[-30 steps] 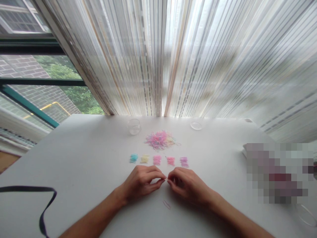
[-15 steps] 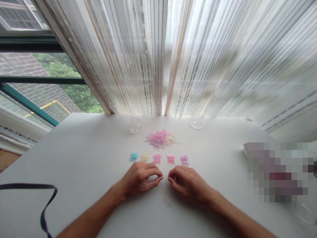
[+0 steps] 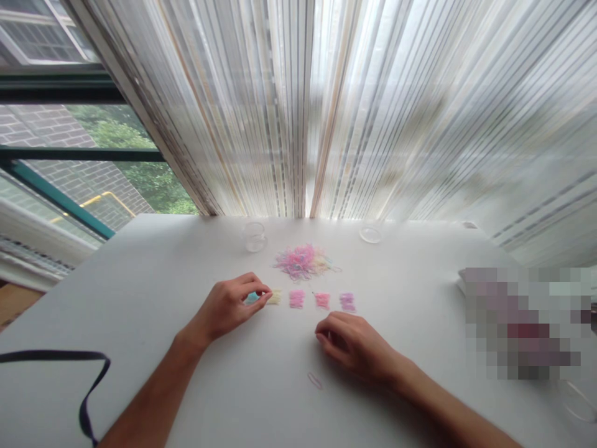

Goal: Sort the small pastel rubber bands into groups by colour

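Observation:
My left hand (image 3: 237,303) is pinched, its fingertips at the left edge of the pale yellow bundle of small rubber bands (image 3: 276,297). It partly covers the turquoise bundle (image 3: 252,297). Whatever its fingertips hold is too small to make out. My right hand (image 3: 347,341) rests on the table below the coral bundle (image 3: 322,301) and the purple bundle (image 3: 347,302), thumb and index finger together; any content is hidden. A pink bundle (image 3: 296,298) lies mid-row. One loose pale pink rubber band (image 3: 314,380) lies nearer me, left of my right forearm.
Behind the row sits a mixed heap of rubber bands (image 3: 303,261). A clear round container (image 3: 254,238) stands at back left, a clear lid (image 3: 370,234) at back right. A dark strap (image 3: 56,356) crosses the left side. A blurred-out object (image 3: 522,323) is at right.
My left hand has moved left and away from me, from beside my right hand to the yellow and turquoise bundles. My right hand stays almost still.

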The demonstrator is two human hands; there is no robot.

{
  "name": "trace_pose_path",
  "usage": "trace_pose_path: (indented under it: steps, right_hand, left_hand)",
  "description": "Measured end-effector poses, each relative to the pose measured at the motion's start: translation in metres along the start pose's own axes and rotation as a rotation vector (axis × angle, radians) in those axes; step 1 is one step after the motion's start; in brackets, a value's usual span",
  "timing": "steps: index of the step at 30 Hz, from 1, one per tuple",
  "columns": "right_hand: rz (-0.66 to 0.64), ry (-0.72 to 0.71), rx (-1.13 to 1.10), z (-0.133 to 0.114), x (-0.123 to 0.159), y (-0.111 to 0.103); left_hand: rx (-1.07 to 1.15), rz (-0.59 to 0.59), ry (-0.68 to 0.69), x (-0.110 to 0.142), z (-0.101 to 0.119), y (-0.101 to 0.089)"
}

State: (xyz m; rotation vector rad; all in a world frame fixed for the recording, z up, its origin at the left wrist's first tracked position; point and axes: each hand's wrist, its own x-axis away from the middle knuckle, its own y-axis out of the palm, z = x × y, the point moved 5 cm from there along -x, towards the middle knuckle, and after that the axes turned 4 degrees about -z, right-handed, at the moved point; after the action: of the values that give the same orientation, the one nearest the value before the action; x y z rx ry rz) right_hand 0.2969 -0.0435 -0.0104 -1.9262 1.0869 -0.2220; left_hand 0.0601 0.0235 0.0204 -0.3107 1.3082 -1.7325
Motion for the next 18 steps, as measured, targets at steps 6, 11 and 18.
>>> trace_pose_path:
  steps: [6,11,18]
  right_hand:
    - [-0.014,-0.004,-0.001,-0.0012,0.0003,0.0001]
    - [-0.029,-0.002,-0.004,-0.0015,0.0003,0.0]
    - [-0.044,0.004,0.001,-0.002,-0.0003,-0.0003]
  left_hand:
    - [-0.017,-0.101,-0.093,0.0009,-0.0097,0.0004]
    - [-0.008,-0.148,-0.094,0.0003,-0.0095,0.0051]
    - [-0.037,-0.129,-0.058,0.0003,-0.0084,0.0069]
